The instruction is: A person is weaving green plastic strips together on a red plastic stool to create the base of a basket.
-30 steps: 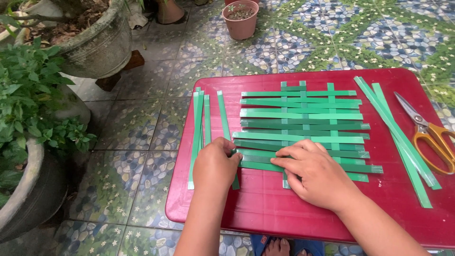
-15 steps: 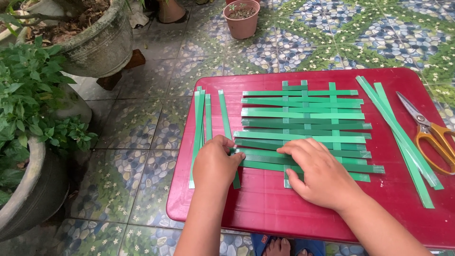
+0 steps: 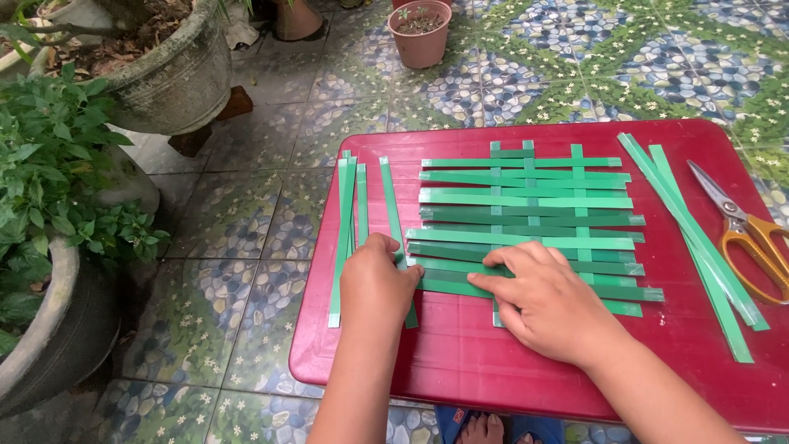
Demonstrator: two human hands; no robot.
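**Hands cover the near corner of a green strip weave**

Pressing flat on the red table (image 3: 460, 374), both hands sit at the near left corner of a woven mat of green strips (image 3: 526, 218). The mat lies in the middle of the tabletop, long strips running left to right with 3 narrower ones crossing them.

The left hand (image 3: 376, 284) is curled, knuckles up, at the left ends of the lowest long strips. Its fingertips are tucked under and hidden, so it is hard to tell whether it pinches a strip end or only pushes against it. The hand also covers the lower part of a single loose strip (image 3: 393, 215) that slants down beside the mat.

The right hand (image 3: 549, 302) lies open, fingers spread a little, palm down on the 2 or 3 lowest strips. It holds nothing that shows, and it hides the weave under it, including the foot of the leftmost crossing strip.

Left of the mat lies a small bundle of spare strips (image 3: 345, 234). Right of it, more long strips (image 3: 690, 238) slant across the table, and orange-handled scissors (image 3: 744, 230) are cut off at the frame's right edge. Plant pots (image 3: 168, 78) stand on the tiled floor to the left, and toes (image 3: 483, 427) peek out below the table's near edge.
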